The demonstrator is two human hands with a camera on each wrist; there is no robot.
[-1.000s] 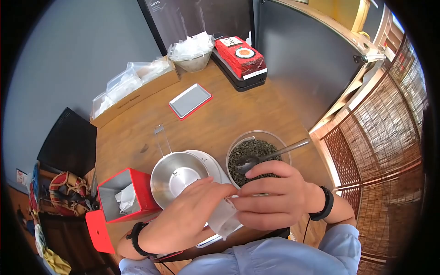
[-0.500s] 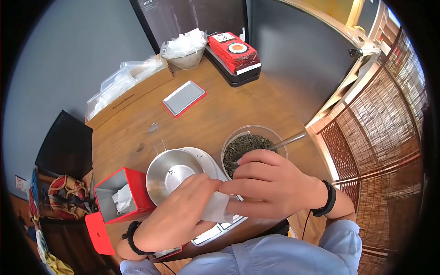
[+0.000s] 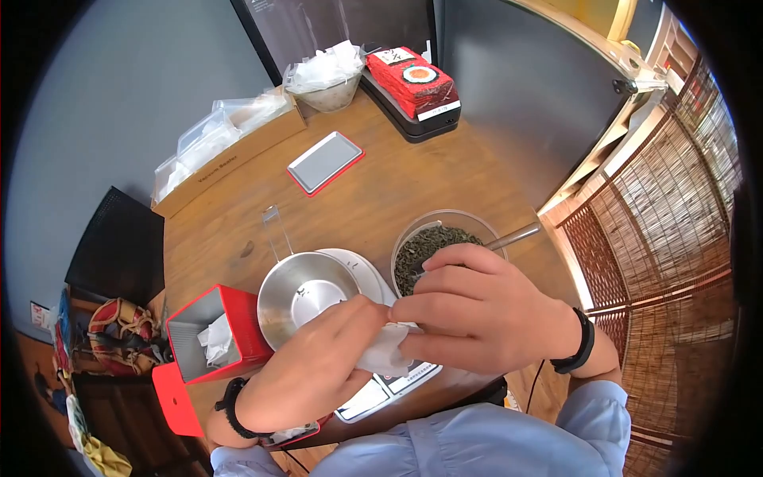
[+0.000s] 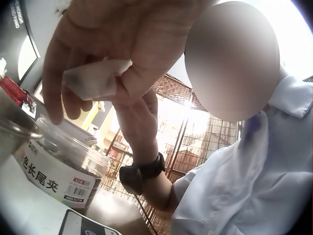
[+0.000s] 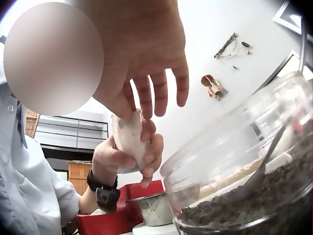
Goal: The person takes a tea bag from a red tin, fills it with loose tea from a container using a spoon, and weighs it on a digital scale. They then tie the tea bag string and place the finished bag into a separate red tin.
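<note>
A small white translucent pouch (image 3: 387, 354) is between my two hands, low over the front of a white scale (image 3: 397, 381). My left hand (image 3: 322, 350) grips its body between thumb and fingers, as the right wrist view shows. With thumb and forefinger my right hand (image 3: 485, 314) pinches the pouch's top edge; its other fingers are spread. A steel cup (image 3: 274, 298) with a wire handle sits on the scale, a few dark bits inside. Behind my right hand stands a clear tub (image 3: 409, 230) of dark dried leaves (image 3: 433, 242), a metal spoon (image 3: 515, 236) leaning in it.
On the left is a red tin (image 3: 248, 326) with white pouches (image 3: 216, 342) inside. Further back lie a grey, red-edged lid (image 3: 326, 163), a cardboard box (image 3: 238, 159) of plastic-wrapped packs, a bowl (image 3: 330, 97) of white pouches and a red package (image 3: 413, 79) on a black device.
The pouch has turned from hanging down between my hands to lying more sideways under the left palm. My right fingers have shifted along its top edge.
</note>
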